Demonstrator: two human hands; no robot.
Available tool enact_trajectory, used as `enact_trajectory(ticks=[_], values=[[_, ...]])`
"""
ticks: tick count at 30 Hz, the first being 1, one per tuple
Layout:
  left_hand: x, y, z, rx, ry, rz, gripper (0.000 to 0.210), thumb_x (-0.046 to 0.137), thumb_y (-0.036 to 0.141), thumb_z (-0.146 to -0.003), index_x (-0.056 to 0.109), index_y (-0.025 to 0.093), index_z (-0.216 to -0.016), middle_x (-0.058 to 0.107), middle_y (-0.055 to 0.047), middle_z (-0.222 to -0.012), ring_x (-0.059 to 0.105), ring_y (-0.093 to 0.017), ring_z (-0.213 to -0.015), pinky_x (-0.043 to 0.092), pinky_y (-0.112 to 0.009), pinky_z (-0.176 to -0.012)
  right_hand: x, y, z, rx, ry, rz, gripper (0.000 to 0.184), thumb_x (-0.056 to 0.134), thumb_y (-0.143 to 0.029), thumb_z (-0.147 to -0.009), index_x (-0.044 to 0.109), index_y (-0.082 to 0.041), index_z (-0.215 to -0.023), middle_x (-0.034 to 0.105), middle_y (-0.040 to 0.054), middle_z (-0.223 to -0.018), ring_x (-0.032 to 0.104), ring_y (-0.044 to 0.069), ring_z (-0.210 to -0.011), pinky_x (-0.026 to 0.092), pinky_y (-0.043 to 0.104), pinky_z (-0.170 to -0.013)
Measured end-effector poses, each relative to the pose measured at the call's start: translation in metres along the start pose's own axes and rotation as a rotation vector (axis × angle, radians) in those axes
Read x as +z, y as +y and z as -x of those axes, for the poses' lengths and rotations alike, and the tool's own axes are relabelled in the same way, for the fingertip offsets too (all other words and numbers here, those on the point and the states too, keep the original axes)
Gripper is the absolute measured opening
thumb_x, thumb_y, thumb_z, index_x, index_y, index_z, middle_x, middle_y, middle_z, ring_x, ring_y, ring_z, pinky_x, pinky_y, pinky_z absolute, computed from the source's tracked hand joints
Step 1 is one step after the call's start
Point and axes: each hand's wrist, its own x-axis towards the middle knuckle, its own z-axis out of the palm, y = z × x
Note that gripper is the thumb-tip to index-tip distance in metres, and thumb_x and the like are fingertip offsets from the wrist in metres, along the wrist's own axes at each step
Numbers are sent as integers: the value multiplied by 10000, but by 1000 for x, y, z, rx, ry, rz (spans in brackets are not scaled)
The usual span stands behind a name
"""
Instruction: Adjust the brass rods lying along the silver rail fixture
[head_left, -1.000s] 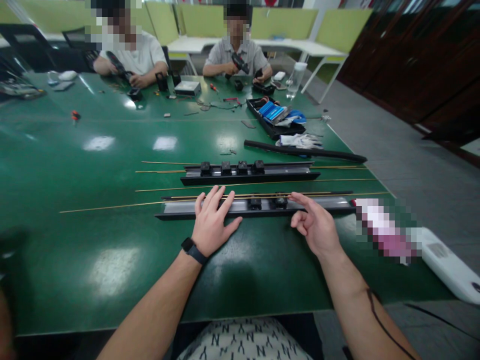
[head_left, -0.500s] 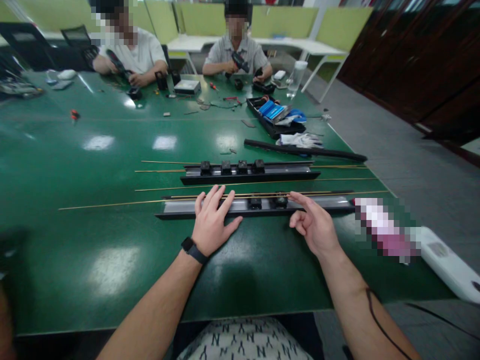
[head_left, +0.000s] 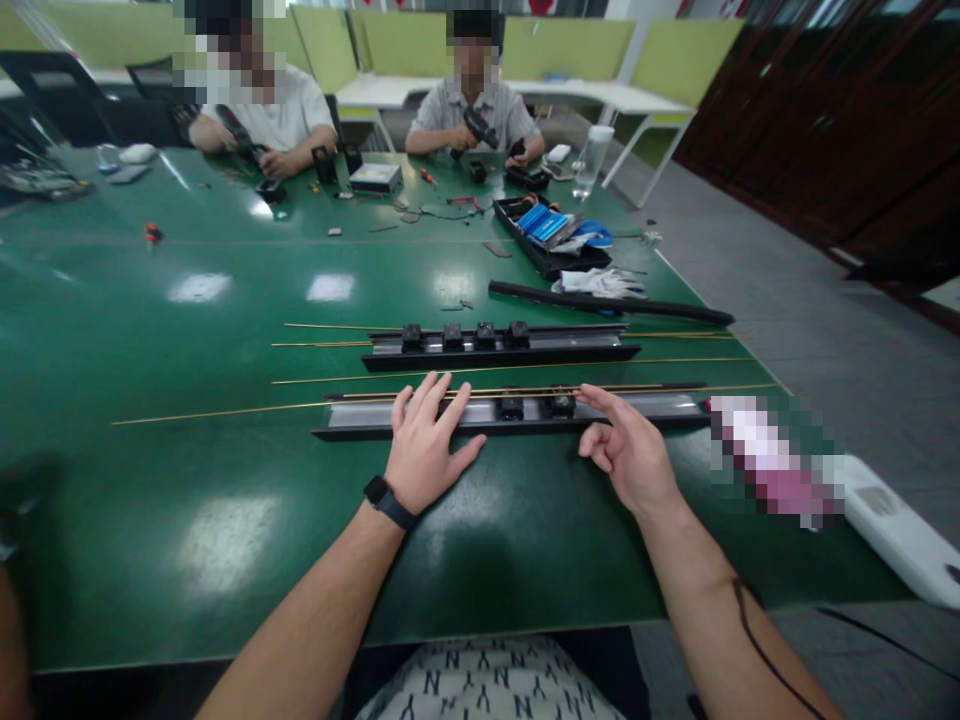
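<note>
A long black channel with a silvery inner face (head_left: pixel 652 406) lies crosswise before me, with small black blocks (head_left: pixel 511 403) seated in it. Thin brass-coloured rods (head_left: pixel 225 412) run along its far side and stick out past both ends. My left hand (head_left: pixel 427 435) lies across the channel's left half with fingers spread, fingertips over the rods; part of the channel is hidden beneath it. My right hand (head_left: pixel 630 450) is at the right half, index finger stretched out to the rods by a block, the other fingers loosely curled. It grips nothing that I can see.
Beyond lies a second black channel (head_left: pixel 502 357) with several blocks, then a black strip (head_left: pixel 615 303), gloves (head_left: pixel 600 284) and a black tray (head_left: pixel 555 262). A white device (head_left: pixel 896 525) sits at right. Two people across the table hold power drills (head_left: pixel 480 127).
Both hands stay almost where they were. The long rod's left end has shifted slightly to the left. The view has tilted a little.
</note>
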Motion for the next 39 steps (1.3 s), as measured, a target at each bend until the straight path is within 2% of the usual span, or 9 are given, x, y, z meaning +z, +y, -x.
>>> enact_trajectory(ticks=[7,14,20,26,32,39], values=[[1,-1,0,2,1,4,632,673,459,-937,525,239,-1511,488,-146,-1599,388,-334,-1532,212,-543,-1271,-3,-1,-1,-14,60,-24,379,645,-505,-943,785,-226,-1158,712,118,-1229,626,85,-522,234,190,-332],[-1,0,0,-5,-9,-3,640,680,466,-933,524,236,-1509,491,-149,-1597,393,-331,-1530,207,-545,-1268,-1,1,0,5,-11,-2,382,654,-501,-938,773,-253,-1203,697,116,-1286,628,85,-518,217,194,-324],[0,0,0,-4,-8,-5,634,682,465,-932,528,238,-1504,491,-148,-1596,393,-329,-1530,205,-544,-1266,-3,0,-1,-10,57,-6,376,630,-505,-950,779,-237,-1168,707,113,-1256,615,83,-522,228,196,-326],[-1,1,0,-6,-6,0,639,684,466,-930,529,234,-1505,494,-150,-1594,392,-331,-1530,207,-542,-1268,0,0,0,1,-2,8,398,639,-515,-941,767,-244,-1204,690,118,-1307,624,90,-528,214,204,-324],[0,0,0,-5,-2,-2,628,674,465,-935,528,242,-1505,495,-147,-1594,397,-331,-1527,210,-546,-1267,-1,-1,0,-17,59,13,385,615,-517,-950,775,-237,-1160,707,115,-1256,615,86,-527,226,210,-329],[-1,0,0,-9,-5,9,646,679,460,-929,515,253,-1519,489,-145,-1599,394,-337,-1529,211,-556,-1265,1,-1,1,9,1,13,407,628,-528,-943,765,-241,-1195,690,119,-1315,621,93,-538,218,214,-333]])
